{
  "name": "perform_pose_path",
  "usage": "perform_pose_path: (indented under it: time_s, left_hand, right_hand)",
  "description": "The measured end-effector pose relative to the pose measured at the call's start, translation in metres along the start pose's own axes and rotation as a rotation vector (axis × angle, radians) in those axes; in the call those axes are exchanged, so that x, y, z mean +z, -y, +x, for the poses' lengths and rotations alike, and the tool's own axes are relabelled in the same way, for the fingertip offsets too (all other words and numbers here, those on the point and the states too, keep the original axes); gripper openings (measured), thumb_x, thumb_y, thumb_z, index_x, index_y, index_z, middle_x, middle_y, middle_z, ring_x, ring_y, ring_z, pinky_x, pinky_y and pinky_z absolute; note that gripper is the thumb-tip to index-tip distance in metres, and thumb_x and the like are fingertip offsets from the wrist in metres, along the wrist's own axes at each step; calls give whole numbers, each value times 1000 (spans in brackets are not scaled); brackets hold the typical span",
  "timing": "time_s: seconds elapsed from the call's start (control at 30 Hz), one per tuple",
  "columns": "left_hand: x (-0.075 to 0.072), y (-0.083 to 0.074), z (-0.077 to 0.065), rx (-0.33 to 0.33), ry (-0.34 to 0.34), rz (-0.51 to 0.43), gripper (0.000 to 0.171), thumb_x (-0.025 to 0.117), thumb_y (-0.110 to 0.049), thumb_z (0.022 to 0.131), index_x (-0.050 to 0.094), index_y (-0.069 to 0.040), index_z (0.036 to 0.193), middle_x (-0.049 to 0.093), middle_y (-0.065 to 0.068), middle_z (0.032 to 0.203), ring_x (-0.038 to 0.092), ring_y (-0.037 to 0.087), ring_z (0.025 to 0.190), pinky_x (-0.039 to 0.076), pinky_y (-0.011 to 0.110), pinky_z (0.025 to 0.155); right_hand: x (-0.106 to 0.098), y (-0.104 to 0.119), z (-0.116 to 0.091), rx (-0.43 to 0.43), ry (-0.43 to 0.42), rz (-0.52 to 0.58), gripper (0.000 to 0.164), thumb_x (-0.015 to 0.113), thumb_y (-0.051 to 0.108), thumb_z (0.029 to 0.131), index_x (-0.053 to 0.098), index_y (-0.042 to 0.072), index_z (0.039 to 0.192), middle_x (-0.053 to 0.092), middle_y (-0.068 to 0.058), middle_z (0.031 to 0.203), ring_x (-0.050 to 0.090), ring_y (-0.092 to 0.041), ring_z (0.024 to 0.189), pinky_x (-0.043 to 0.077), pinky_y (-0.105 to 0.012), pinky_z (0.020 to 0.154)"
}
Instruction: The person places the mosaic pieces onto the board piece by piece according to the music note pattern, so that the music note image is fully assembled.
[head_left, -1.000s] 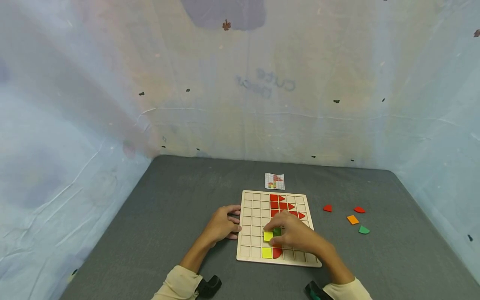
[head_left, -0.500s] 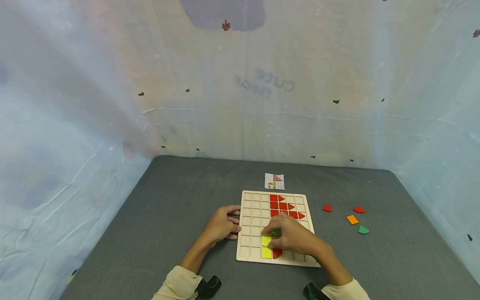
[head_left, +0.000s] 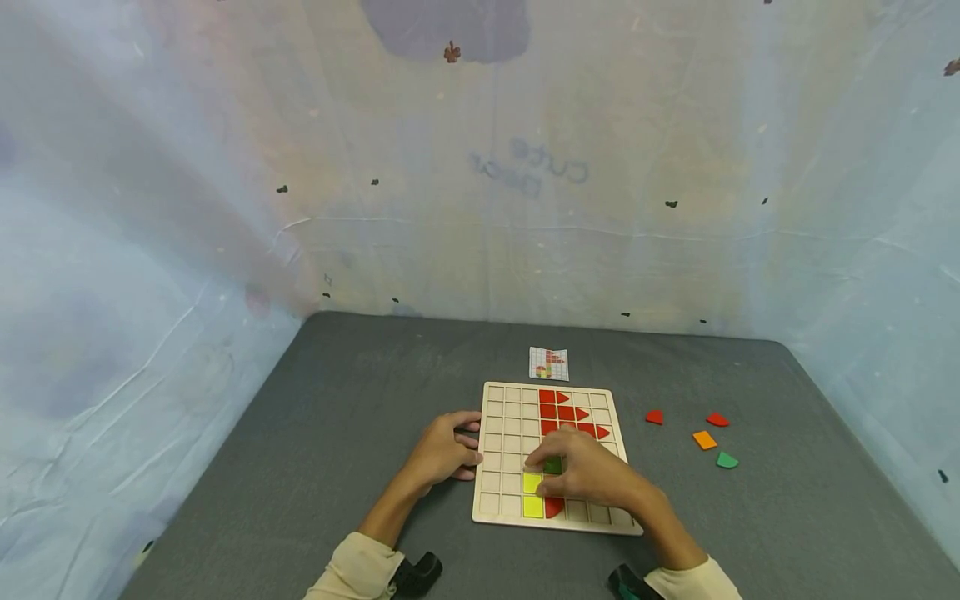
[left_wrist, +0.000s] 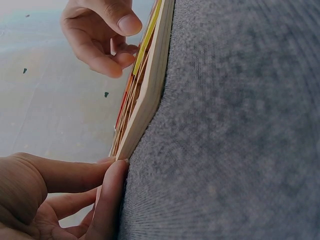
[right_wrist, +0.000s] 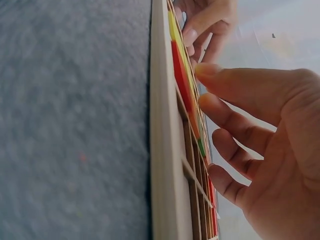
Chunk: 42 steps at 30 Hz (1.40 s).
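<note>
A wooden grid board (head_left: 501, 462) lies on the grey table. My left hand (head_left: 438, 450) grips its left edge, thumb and finger at the rim in the left wrist view (left_wrist: 65, 195). Over the board's lower middle, my right hand (head_left: 600, 471) is spread above a yellow square (head_left: 532, 482) that sits in a cell; thumb and fingers stand apart. Below it is a second yellow square (head_left: 533, 507), beside a red rounded piece (head_left: 553, 507). A green piece (head_left: 552, 465) shows between the right thumb and fingers. Red squares (head_left: 547, 397) and red triangles fill cells higher up, partly covered by that hand.
Behind the board lies a small pattern card (head_left: 548, 363). Loose on the table to the right are two red pieces (head_left: 655, 417), an orange square (head_left: 705, 440) and a green rounded piece (head_left: 727, 460). A pale printed sheet (head_left: 480, 250) surrounds the table.
My right hand has moved slightly left and down, and the yellow square it held has gone down into the cell above the other yellow square. My left hand has stayed at the board's edge.
</note>
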<state>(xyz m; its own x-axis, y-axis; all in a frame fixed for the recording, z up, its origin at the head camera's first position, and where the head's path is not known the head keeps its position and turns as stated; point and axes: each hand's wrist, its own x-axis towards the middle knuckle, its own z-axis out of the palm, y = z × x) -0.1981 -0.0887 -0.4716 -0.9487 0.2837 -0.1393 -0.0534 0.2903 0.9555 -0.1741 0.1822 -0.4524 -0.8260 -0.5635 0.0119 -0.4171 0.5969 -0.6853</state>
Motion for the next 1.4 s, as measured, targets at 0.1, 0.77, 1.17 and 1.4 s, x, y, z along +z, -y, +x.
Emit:
perform_pose_path:
  time_s: [0.1,0.77,1.17,1.4]
  left_hand:
    - [0,0,0,1,1,0,67,77,11,84,57,3,148,62,19,131,70,21,95,67,36,62]
    - [0,1,0,-4,-6,-2,66,77,10,85,58,3,147,62,19,132,71,21,96,67,36,62]
    - [1,3,1,3,-5,1,65,78,10,85,58,3,147,62,19,131,71,21,93,67,36,62]
    - [1,4,1,8,-6,4,66,77,10,85,58,3,147,62,19,130,70,21,93,66,36,62]
  right_hand:
    - [-3,-3,-2,22,-15,1,27,86,18,84,82,23,110,73,14,107,63,-9,104,50,-44,106]
    - [-52,-38,-27,182,-181,64,35,86,22,88,78,13,121,72,-2,114,62,-26,102,55,-33,84]
    - [-85,-67,-58,284,-316,65,46,86,25,91,73,8,131,75,-11,124,68,-32,114,57,-32,81]
    - [-95,-83,-76,328,-356,60,48,85,25,92,71,6,134,75,-13,120,68,-27,105,57,-29,72]
